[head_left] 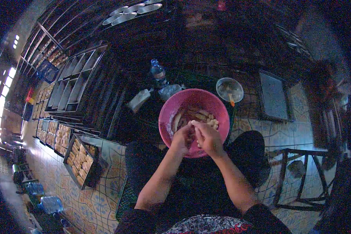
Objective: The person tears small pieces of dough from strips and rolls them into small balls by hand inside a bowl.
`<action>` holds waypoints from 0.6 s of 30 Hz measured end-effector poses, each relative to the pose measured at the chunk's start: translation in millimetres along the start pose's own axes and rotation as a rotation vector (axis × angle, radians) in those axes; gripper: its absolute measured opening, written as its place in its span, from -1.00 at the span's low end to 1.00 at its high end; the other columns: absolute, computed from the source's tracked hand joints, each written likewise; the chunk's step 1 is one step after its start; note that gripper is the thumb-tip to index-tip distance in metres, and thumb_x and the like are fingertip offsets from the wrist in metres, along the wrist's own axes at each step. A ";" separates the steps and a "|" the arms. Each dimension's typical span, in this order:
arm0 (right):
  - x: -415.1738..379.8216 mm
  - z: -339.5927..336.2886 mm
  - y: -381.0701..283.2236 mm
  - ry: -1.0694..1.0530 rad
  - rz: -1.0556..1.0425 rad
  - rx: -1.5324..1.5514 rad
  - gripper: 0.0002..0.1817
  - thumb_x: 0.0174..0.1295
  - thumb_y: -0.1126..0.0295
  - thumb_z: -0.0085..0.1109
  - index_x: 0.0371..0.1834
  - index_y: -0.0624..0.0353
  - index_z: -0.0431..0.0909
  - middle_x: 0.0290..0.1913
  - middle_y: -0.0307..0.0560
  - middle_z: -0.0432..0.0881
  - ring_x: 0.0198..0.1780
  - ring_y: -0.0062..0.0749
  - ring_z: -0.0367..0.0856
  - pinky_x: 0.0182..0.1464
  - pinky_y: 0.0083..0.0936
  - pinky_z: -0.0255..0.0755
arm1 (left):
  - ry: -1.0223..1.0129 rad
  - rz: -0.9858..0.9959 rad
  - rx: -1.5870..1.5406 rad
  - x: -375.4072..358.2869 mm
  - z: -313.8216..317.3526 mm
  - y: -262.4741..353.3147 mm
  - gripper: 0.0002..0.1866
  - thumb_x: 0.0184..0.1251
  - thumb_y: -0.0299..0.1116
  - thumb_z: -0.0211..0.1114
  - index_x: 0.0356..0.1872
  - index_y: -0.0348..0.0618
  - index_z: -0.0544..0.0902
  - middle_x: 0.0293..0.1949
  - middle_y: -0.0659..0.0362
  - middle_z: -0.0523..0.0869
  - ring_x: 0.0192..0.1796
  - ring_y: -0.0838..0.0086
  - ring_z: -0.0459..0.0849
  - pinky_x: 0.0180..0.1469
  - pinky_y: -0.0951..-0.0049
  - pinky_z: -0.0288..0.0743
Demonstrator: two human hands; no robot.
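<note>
A pink plastic basin (168,107) sits between my knees, with pale, finger-long pieces (201,114) lying inside along its far and right side. My left hand (181,140) is over the near part of the basin, its fingers curled inward. Right against it, my right hand (209,139) is closed too, thumb and fingertips meeting the left fingertips. What the fingers pinch is hidden by the hands, and I cannot tell what it is. Some of the pale pieces show just beyond my right knuckles.
Past the basin are a clear plastic bottle (158,72), plastic bags (141,99) and a metal bowl (230,87) with an orange-handled utensil. Trays of bread rolls (80,160) and stacked metal pans (72,87) stand left. A flat tray (275,97) and a metal frame (304,177) are right.
</note>
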State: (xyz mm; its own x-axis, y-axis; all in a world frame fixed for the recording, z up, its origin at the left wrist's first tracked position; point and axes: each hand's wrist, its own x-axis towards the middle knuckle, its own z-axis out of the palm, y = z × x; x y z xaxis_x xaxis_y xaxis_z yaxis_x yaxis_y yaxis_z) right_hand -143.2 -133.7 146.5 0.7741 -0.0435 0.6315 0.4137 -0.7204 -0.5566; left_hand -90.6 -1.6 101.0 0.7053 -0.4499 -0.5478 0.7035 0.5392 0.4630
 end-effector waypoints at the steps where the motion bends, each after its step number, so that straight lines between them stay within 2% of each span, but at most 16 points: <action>1: 0.4 1.3 -2.4 0.009 -0.081 0.040 -0.78 0.34 0.48 0.29 0.03 0.17 0.60 -0.04 -0.01 0.75 -0.07 -0.14 0.76 -0.05 -0.26 0.64 | 0.002 0.001 -0.001 -2.8 -0.2 5.5 -0.65 0.50 -0.18 0.34 0.12 -0.18 0.70 -0.21 0.27 0.77 -0.27 0.59 0.66 -0.20 0.53 0.56; 2: -1.7 3.1 -0.2 0.010 -0.081 0.040 -0.78 0.34 0.48 0.29 0.03 0.17 0.60 -0.04 -0.01 0.75 -0.07 -0.14 0.76 -0.05 -0.26 0.64 | 0.068 0.028 0.105 -5.1 0.1 11.6 -0.69 0.51 -0.20 0.32 0.08 -0.19 0.72 -0.19 0.27 0.78 -0.26 0.60 0.66 -0.19 0.53 0.56; 3: -2.4 3.8 1.1 -0.023 0.044 0.072 -0.75 0.32 0.49 0.31 0.05 0.16 0.61 -0.06 -0.02 0.75 -0.06 -0.14 0.76 -0.06 -0.26 0.63 | 0.134 0.055 0.211 -9.1 3.5 15.6 -0.72 0.52 -0.21 0.31 0.03 -0.19 0.73 -0.18 0.26 0.78 -0.25 0.61 0.66 -0.18 0.53 0.56; 4: -3.0 3.1 3.1 -0.053 0.168 0.103 -0.72 0.30 0.50 0.33 0.07 0.15 0.62 -0.07 -0.03 0.74 -0.06 -0.15 0.76 -0.06 -0.27 0.62 | 0.132 0.053 0.215 -11.4 7.5 14.6 -0.72 0.52 -0.21 0.31 0.03 -0.19 0.73 -0.18 0.26 0.78 -0.25 0.61 0.66 -0.18 0.53 0.56; 5: -4.4 -1.0 6.3 -0.048 0.170 0.101 -0.72 0.30 0.50 0.33 0.07 0.15 0.62 -0.07 -0.03 0.74 -0.06 -0.15 0.76 -0.06 -0.27 0.62 | 0.098 0.132 0.316 -13.2 12.6 12.4 -0.73 0.53 -0.21 0.30 0.01 -0.18 0.74 -0.18 0.27 0.78 -0.24 0.63 0.66 -0.17 0.55 0.55; 6: 1.7 -12.1 1.3 -0.080 0.273 0.155 -0.70 0.33 0.47 0.30 0.12 0.10 0.63 -0.04 -0.03 0.74 -0.02 -0.16 0.74 0.02 -0.26 0.59 | 0.063 0.211 0.416 -13.8 15.2 10.7 -0.74 0.53 -0.21 0.30 -0.02 -0.18 0.75 -0.17 0.28 0.79 -0.23 0.66 0.65 -0.17 0.56 0.53; 7: 4.9 -19.8 0.2 -0.113 0.377 0.211 -0.68 0.35 0.44 0.28 0.16 0.06 0.63 -0.02 -0.03 0.75 0.01 -0.18 0.73 0.10 -0.26 0.57 | 0.060 0.208 0.420 -15.1 16.5 10.6 -0.74 0.53 -0.21 0.30 -0.02 -0.18 0.75 -0.17 0.28 0.79 -0.23 0.66 0.65 -0.17 0.56 0.53; 8: 2.9 -20.6 7.1 -0.110 0.379 0.209 -0.68 0.35 0.44 0.28 0.16 0.06 0.63 -0.02 -0.03 0.75 0.01 -0.18 0.73 0.10 -0.26 0.57 | 0.003 0.275 0.582 -16.8 17.0 11.1 -0.74 0.53 -0.20 0.30 -0.03 -0.17 0.76 -0.18 0.29 0.78 -0.23 0.67 0.64 -0.16 0.58 0.51; 9: 0.6 -19.7 15.9 -0.124 0.262 0.147 -0.68 0.31 0.45 0.30 0.13 0.05 0.66 -0.06 -0.07 0.75 -0.03 -0.20 0.73 0.08 -0.28 0.57 | -0.055 0.343 0.741 -17.0 15.9 9.9 -0.74 0.54 -0.19 0.30 -0.04 -0.17 0.77 -0.19 0.30 0.78 -0.22 0.69 0.63 -0.15 0.60 0.48; 10: -0.9 -17.9 23.1 -0.138 0.142 0.085 -0.69 0.27 0.45 0.33 0.10 0.04 0.68 -0.10 -0.10 0.76 -0.07 -0.22 0.73 0.05 -0.30 0.56 | -0.058 0.345 0.739 -15.8 12.4 6.8 -0.74 0.54 -0.19 0.30 -0.04 -0.17 0.77 -0.19 0.30 0.78 -0.22 0.69 0.63 -0.15 0.60 0.48; 11: -4.2 -15.2 27.5 -0.137 0.137 0.083 -0.69 0.27 0.45 0.33 0.10 0.04 0.68 -0.10 -0.10 0.76 -0.07 -0.22 0.73 0.05 -0.30 0.56 | -0.044 0.298 0.643 -12.8 7.9 4.0 -0.72 0.53 -0.16 0.31 -0.05 -0.17 0.77 -0.22 0.31 0.77 -0.23 0.69 0.62 -0.15 0.60 0.47; 13: -1.8 -12.0 27.5 -0.095 0.086 0.111 -0.64 0.14 0.50 0.46 0.03 0.10 0.69 -0.16 -0.11 0.71 -0.14 -0.27 0.72 -0.11 -0.41 0.61 | -0.037 0.270 0.550 -6.3 10.4 9.5 -0.69 0.52 -0.13 0.32 -0.06 -0.17 0.78 -0.25 0.32 0.76 -0.24 0.69 0.62 -0.14 0.60 0.45; 15: -1.8 -13.1 25.5 -0.109 0.074 0.096 -0.69 0.13 0.50 0.47 -0.02 0.11 0.71 -0.18 -0.11 0.71 -0.15 -0.28 0.72 -0.12 -0.42 0.61 | 0.083 0.128 0.455 -7.8 9.5 9.8 -0.70 0.53 -0.14 0.30 -0.10 -0.17 0.80 -0.29 0.34 0.74 -0.27 0.68 0.60 -0.18 0.59 0.44; 16: 0.0 -14.3 23.7 -0.121 0.065 0.077 -0.73 0.13 0.49 0.47 -0.08 0.11 0.73 -0.21 -0.12 0.72 -0.17 -0.30 0.72 -0.14 -0.43 0.60 | 0.083 0.130 0.457 -8.1 11.2 10.0 -0.70 0.53 -0.14 0.30 -0.10 -0.17 0.80 -0.29 0.34 0.74 -0.27 0.68 0.60 -0.18 0.59 0.44; 18: 3.5 -14.5 20.8 -0.127 0.091 0.104 -0.76 0.13 0.50 0.46 -0.11 0.11 0.74 -0.23 -0.12 0.72 -0.17 -0.31 0.72 -0.15 -0.44 0.59 | 0.246 0.271 0.785 -11.6 14.8 7.7 -0.67 0.52 -0.12 0.30 -0.10 -0.20 0.79 -0.26 0.24 0.80 -0.24 0.57 0.67 -0.15 0.52 0.50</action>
State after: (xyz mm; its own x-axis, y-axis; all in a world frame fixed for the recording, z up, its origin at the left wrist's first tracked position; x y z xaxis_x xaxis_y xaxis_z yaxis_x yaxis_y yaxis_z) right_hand -138.8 -158.9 144.9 0.8625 -0.0127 0.5059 0.3811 -0.6416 -0.6657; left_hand -92.1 -2.8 121.2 0.8825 -0.1614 -0.4418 0.4341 -0.0823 0.8971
